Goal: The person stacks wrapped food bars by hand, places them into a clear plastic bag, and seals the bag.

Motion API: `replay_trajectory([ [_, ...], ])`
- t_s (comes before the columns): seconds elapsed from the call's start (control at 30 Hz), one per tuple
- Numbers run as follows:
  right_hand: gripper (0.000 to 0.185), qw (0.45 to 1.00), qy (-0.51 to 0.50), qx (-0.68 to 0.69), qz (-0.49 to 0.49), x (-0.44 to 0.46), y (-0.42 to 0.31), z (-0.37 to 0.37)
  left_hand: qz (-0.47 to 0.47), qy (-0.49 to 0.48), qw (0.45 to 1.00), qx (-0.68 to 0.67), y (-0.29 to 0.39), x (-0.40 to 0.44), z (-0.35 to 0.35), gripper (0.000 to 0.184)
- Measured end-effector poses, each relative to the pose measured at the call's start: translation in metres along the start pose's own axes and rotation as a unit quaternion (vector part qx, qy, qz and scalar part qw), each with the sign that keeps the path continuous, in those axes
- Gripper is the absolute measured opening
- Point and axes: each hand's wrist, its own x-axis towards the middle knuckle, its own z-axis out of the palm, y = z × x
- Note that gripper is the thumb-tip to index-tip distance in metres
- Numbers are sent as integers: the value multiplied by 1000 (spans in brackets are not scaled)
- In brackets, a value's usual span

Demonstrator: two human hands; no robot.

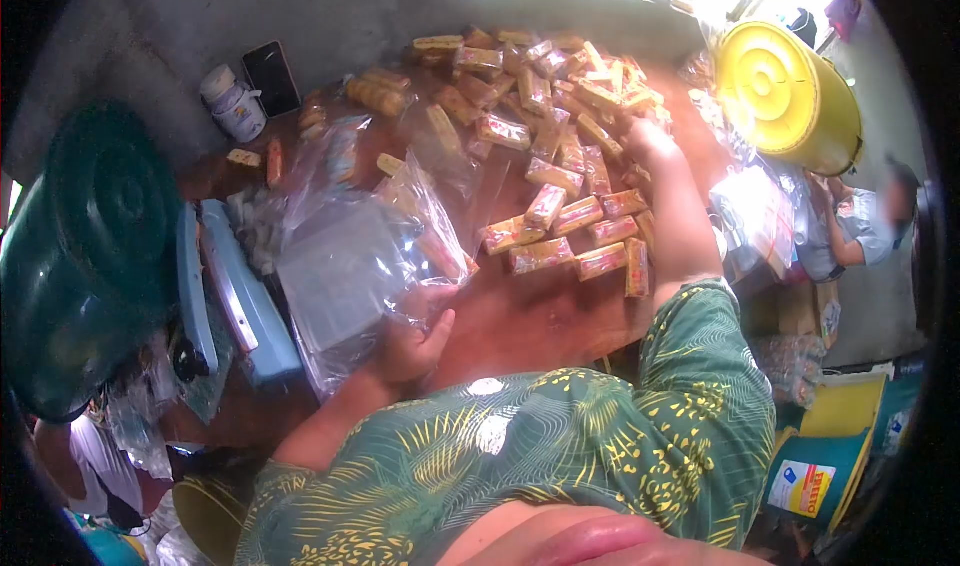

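Note:
My left hand [412, 336] is closed on the edge of a clear plastic bag [425, 201], with the thumb in sight and the other fingers partly behind the film. A wrapped snack pack [445, 256] shows through the bag near the fingertips. My right hand [650, 141] reaches to the far right of a pile of wrapped snack packs [535, 91]. Its fingers are lost in glare among the packs, so its grip is unclear. Several more packs [578, 216] lie on the brown table [500, 326] between my hands.
Flat clear bags [340, 271] and a light-blue sealer-like device [245, 291] are at the left, beside a dark green container [90, 256]. A phone [271, 78] and white bottle [233, 106] stand by the wall. Right are a yellow bucket [785, 91] and another person [865, 226].

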Motion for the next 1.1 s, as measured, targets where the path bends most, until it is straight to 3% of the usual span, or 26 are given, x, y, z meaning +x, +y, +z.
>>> replay_trajectory([
  [0.13,64,996,1,74,46,9,13,17,22,5,999,22,2,2,-3,26],
  [0.3,55,995,12,99,6,8,38,17,15,4,1000,17,1,2,-2,22],
  [0.43,50,951,249,158,-91,17,35,-15,11,4,1000,9,3,5,-5,20],
  [0.5,48,944,272,148,-112,29,13,-31,32,12,999,24,7,6,-5,19],
  [0.6,35,971,156,154,-98,20,-41,-40,28,0,999,21,10,9,-5,18],
  [0.63,31,962,125,228,-77,18,-47,-45,18,-4,1000,17,10,9,-6,17],
  [0.77,24,861,-14,509,-3,10,-78,-57,-21,-8,1000,-7,13,8,-10,19],
  [0.83,27,871,-23,484,-83,34,-76,-36,0,9,1000,-5,12,9,-9,21],
  [0.87,30,903,8,389,-182,48,-78,-24,7,14,1000,-11,11,10,-8,20],
  [0.93,45,973,112,74,-190,43,-79,-18,22,18,999,-24,8,11,-6,20],
  [1.0,38,933,2,340,-120,47,-79,-14,45,28,998,-16,4,10,-3,19],
  [1.1,41,883,-95,450,-90,89,-66,6,73,39,997,-4,3,13,-4,18],
])
